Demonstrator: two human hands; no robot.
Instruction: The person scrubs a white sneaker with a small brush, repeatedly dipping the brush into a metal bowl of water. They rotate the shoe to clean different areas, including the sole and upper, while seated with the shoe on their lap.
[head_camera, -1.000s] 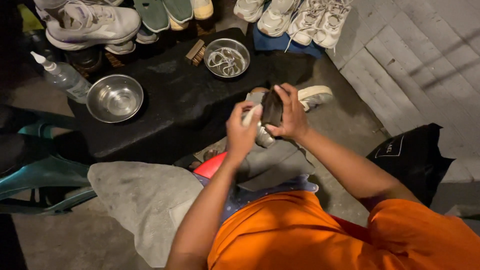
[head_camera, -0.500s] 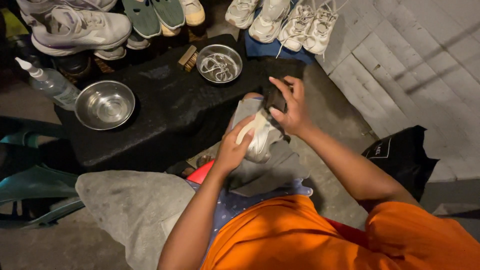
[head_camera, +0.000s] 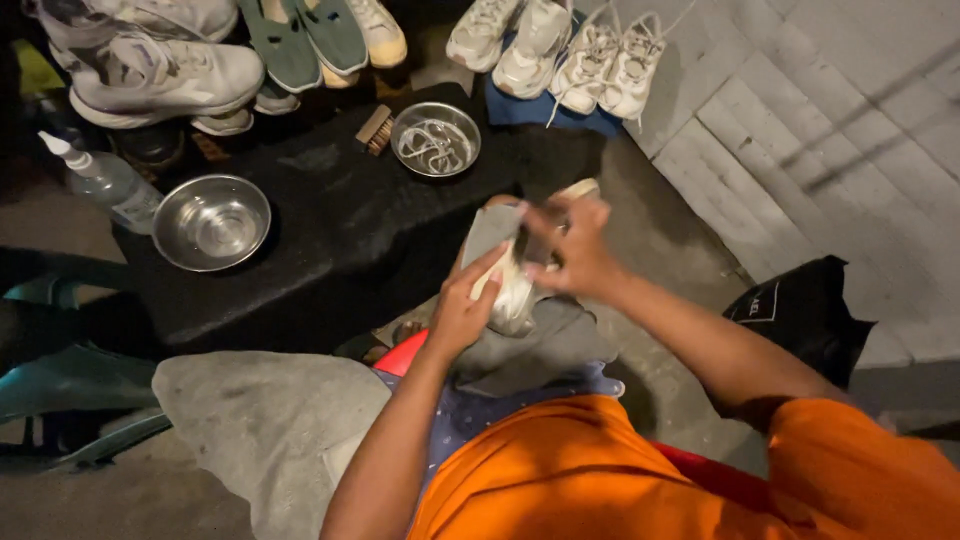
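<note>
a: where is the shoe (head_camera: 515, 290) now?

b: it is in front of the person, above the lap, over a grey cloth (head_camera: 540, 345). the left hand (head_camera: 462, 312) is closed around its side, i think to keep it steady. the right hand (head_camera: 578, 250) is pressed on the upper part with fingers curled around something dark; it is blurred, so i cannot tell what it is.

a: and the things on the black bench (head_camera: 330, 230)?

b: an empty steel bowl (head_camera: 211, 221), and a second steel bowl (head_camera: 435, 139) that holds white laces, probably set apart from the shoes. a small brush (head_camera: 374, 128) lies beside it. a clear squeeze bottle (head_camera: 105, 180) with a white nozzle stands at the left edge, in easy reach.

a: any package or label?

b: a black bag (head_camera: 800, 315) on the floor at the right has a small white label. pairs of white sneakers (head_camera: 575, 55) lie in a row behind.
</note>
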